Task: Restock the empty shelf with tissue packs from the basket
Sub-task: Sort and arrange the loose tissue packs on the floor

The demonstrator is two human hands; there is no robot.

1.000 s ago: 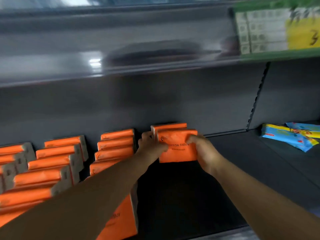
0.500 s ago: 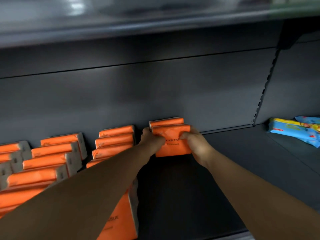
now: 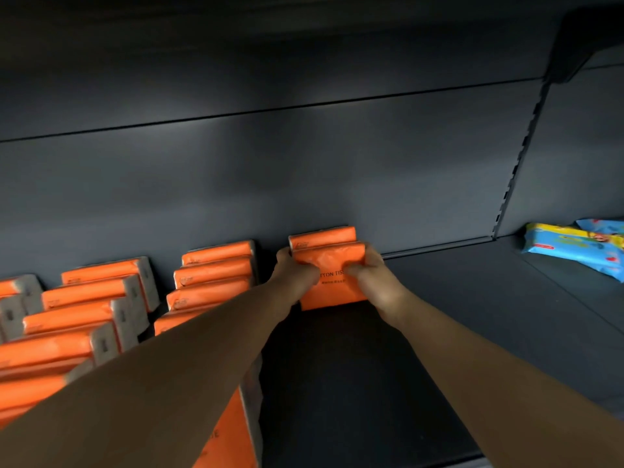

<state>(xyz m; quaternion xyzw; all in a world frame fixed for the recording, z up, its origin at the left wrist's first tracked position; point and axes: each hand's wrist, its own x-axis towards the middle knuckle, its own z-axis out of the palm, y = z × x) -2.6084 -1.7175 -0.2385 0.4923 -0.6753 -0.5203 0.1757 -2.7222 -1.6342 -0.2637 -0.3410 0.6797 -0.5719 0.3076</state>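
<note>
An orange tissue pack stands upright deep on the dark shelf, printed face toward me. My left hand grips its left edge and my right hand grips its right edge, thumbs curled onto the front. Directly behind it a second orange pack stands against the back wall. To the left, rows of orange tissue packs stand upright. The basket is out of view.
More orange packs with grey ends fill the shelf's left side. Blue and yellow wipe packets lie on the neighbouring shelf bay at right, past a slotted upright. Bare dark shelf floor lies to the right of my hands.
Both hands have pushed the orange pack farther back until it sits just in front of the rear pack. My view has dropped, so the upper shelf and price tags are gone.
</note>
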